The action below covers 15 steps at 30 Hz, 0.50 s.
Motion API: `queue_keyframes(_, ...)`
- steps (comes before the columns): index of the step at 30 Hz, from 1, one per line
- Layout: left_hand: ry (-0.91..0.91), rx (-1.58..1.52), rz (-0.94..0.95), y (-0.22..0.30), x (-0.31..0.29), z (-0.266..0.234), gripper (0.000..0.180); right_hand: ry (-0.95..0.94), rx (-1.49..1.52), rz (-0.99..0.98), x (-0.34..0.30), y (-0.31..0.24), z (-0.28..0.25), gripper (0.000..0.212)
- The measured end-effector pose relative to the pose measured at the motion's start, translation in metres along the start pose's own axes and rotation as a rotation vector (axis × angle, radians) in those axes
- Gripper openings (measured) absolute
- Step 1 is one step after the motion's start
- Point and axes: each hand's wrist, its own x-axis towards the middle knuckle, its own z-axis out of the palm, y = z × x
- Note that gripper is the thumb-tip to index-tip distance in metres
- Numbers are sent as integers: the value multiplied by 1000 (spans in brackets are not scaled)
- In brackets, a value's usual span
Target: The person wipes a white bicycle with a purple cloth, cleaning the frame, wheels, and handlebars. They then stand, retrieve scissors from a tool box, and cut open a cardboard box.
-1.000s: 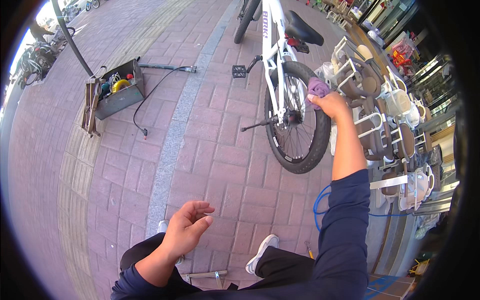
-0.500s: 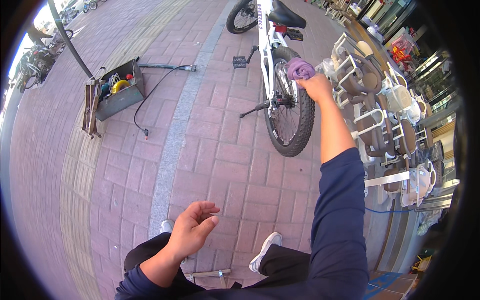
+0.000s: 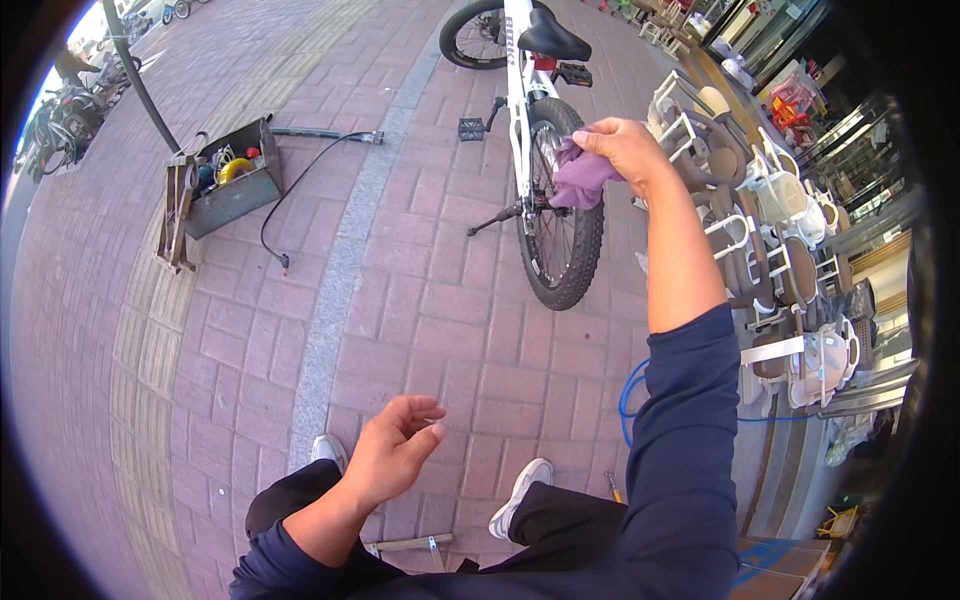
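Note:
A crumpled purple cloth (image 3: 583, 180) hangs from my right hand (image 3: 628, 155), pinched between thumb and fingers. Behind it stands a white bicycle (image 3: 518, 110) on its kickstand (image 3: 492, 221), and the cloth covers part of the rear wheel (image 3: 575, 283) from view. Whether the cloth touches the wheel I cannot tell. My left hand (image 3: 393, 448) is held low above the paving in front of me, fingers loosely curled and thumb apart, with nothing in it.
To the left, a grey metal toolbox (image 3: 235, 203) holds tools and a yellow roll; beside it lies a black hose (image 3: 305, 178). Stacked chairs (image 3: 735, 190) line the right side. A blue hose (image 3: 624, 405) and a yellow-handled tool (image 3: 615, 490) lie near my right arm.
The bunched cloth has loosened and now hangs down from my right hand, lower over the rear wheel. My left hand keeps nearly the same pose.

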Motion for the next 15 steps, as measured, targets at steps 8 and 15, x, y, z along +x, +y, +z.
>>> queue_keyframes(8, -5, 3, 24, -7, 8, 2, 36, 252, -201, -182, 39, -8, -21, 29)
queue_keyframes(15, -3, 21, -3, -1, 5, -3, 34, 169, -1040, 59, 2, 24, -19, 43)
